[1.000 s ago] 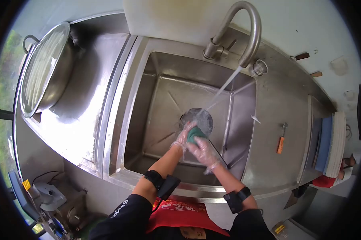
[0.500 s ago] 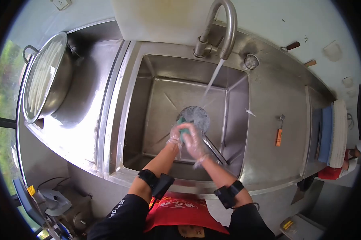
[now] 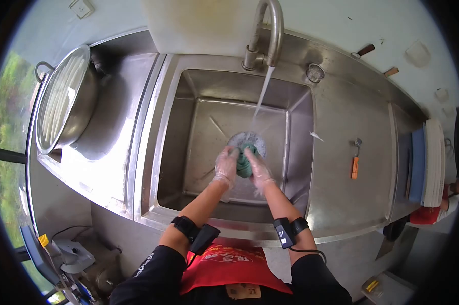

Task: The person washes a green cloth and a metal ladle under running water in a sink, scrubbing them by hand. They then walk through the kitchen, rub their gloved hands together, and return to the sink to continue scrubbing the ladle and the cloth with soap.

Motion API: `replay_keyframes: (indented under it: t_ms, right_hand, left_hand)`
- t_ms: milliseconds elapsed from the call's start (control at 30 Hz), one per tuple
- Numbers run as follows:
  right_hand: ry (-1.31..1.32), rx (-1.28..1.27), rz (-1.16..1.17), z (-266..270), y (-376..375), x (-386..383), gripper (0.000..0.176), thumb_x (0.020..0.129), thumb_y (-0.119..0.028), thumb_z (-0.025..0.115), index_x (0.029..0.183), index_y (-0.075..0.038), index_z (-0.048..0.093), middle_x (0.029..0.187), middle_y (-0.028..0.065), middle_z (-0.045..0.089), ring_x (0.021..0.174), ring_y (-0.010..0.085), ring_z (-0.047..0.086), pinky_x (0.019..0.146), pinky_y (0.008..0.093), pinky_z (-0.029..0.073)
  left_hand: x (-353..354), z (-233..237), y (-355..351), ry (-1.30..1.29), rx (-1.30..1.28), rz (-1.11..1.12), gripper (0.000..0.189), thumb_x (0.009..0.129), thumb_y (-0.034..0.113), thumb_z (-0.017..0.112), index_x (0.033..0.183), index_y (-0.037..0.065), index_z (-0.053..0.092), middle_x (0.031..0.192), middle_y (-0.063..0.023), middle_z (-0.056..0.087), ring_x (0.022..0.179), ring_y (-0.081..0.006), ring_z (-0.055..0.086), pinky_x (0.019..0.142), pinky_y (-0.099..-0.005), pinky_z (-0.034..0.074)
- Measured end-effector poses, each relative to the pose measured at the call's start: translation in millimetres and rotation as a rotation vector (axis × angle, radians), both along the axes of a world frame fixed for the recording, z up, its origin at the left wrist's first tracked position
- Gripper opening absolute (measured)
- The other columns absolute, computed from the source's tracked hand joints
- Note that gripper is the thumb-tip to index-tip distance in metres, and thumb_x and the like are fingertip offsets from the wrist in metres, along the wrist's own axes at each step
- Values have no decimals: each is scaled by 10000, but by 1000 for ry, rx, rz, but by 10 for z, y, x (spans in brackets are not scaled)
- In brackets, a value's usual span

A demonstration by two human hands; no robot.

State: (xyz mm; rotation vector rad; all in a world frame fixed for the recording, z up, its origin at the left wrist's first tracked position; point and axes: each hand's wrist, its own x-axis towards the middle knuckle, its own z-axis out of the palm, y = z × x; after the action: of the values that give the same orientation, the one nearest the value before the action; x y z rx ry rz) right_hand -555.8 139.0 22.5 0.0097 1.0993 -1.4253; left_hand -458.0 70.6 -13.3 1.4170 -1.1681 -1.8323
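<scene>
A wet, dark green cloth (image 3: 244, 166) is bunched between my hands low in the steel sink (image 3: 201, 147). My left hand (image 3: 226, 165), in a clear plastic glove, grips its left side. My right hand (image 3: 259, 170), gloved the same way, holds the right side. Just beyond the cloth lies the round drain (image 3: 250, 138), covered in bubbly water and partly hidden by my fingers. From the curved faucet (image 3: 277, 35) a stream of water (image 3: 262, 94) runs down toward the drain.
At left stands a large metal basin (image 3: 82, 114) with long white items inside. An orange-handled tool (image 3: 355, 165) and a small strainer cup (image 3: 315, 73) rest on the right counter. Blue and white boards (image 3: 425, 162) stand farther right, near another person's red clothing (image 3: 425, 215).
My hands have moved apart from an overlapped clasp, and more of the green cloth now shows between them. The view has shifted slightly; water still runs.
</scene>
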Motion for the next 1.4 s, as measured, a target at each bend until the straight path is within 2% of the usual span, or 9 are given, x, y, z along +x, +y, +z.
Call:
replay_keyframes:
  t_ms: [133, 267, 567, 800, 900, 1100, 1200, 1300, 1400]
  right_hand:
    - [1184, -115, 62, 104, 108, 285, 285, 807, -265, 614, 960, -27, 577, 857, 168, 591, 801, 319, 579, 739, 395, 449]
    - [1646, -120, 24, 149, 143, 379, 217, 818, -243, 580, 912, -47, 580, 881, 193, 598, 859, 390, 569, 724, 405, 450]
    - [916, 11, -68, -231, 177, 130, 227, 879, -231, 530, 914, -17, 596, 954, 172, 590, 913, 281, 555, 827, 358, 414]
    - [1523, -187, 45, 108, 173, 385, 314, 859, -331, 561, 961, -35, 573, 973, 163, 555, 924, 347, 541, 853, 418, 409]
    - [908, 280, 52, -680, 22, -53, 427, 870, -417, 525, 1050, -34, 574, 1071, 143, 566, 1018, 316, 542, 891, 388, 417]
    - [-287, 180, 114, 234, 182, -211, 444, 873, -452, 533, 1144, -100, 553, 1063, 43, 590, 978, 185, 567, 826, 333, 466]
    - [27, -17, -24, -106, 113, -230, 393, 842, -354, 612, 1133, -96, 552, 1042, 47, 592, 971, 185, 564, 815, 326, 474]
    - [527, -31, 165, 27, 149, -212, 387, 750, -268, 684, 1063, -73, 569, 1017, 85, 599, 945, 204, 569, 826, 335, 448]
    - [1178, -296, 301, 455, 220, 139, 280, 715, -195, 670, 935, -48, 578, 941, 123, 594, 882, 283, 574, 813, 387, 444]
  left_hand:
    - [99, -591, 71, 449, 231, 62, 180, 862, 198, 513, 983, 71, 554, 841, -56, 588, 793, -182, 572, 710, -314, 477]
    - [96, -184, 235, 823, 652, -83, 247, 902, 208, 473, 1110, 79, 506, 1050, -98, 581, 985, -232, 562, 883, -400, 464]
    - [21, 173, 263, 541, 529, 252, 197, 863, 118, 471, 1052, 73, 499, 977, -67, 557, 883, -207, 577, 743, -380, 501]
    - [26, 31, 198, 462, 389, -31, 220, 857, 247, 524, 933, 45, 567, 859, -59, 577, 774, -182, 557, 680, -329, 471]
    - [40, 381, 225, 345, 325, 34, 154, 858, 209, 548, 912, 66, 539, 863, -31, 536, 770, -140, 523, 666, -295, 455]
    - [119, 413, 128, 221, -178, -395, 219, 854, 265, 554, 975, 87, 515, 898, -26, 501, 838, -118, 466, 687, -291, 412]
    - [146, 622, 156, 49, 143, -206, 372, 867, 342, 558, 1106, 81, 442, 1089, -86, 483, 981, -204, 500, 726, -393, 472]
    - [147, 841, 181, 564, 803, -57, 470, 893, 413, 495, 1194, 64, 403, 1241, -119, 420, 1082, -265, 477, 745, -486, 482]
    - [179, -149, 107, 1089, 906, -233, 398, 927, 392, 428, 1133, 57, 496, 1134, -125, 534, 1024, -254, 529, 820, -425, 483]
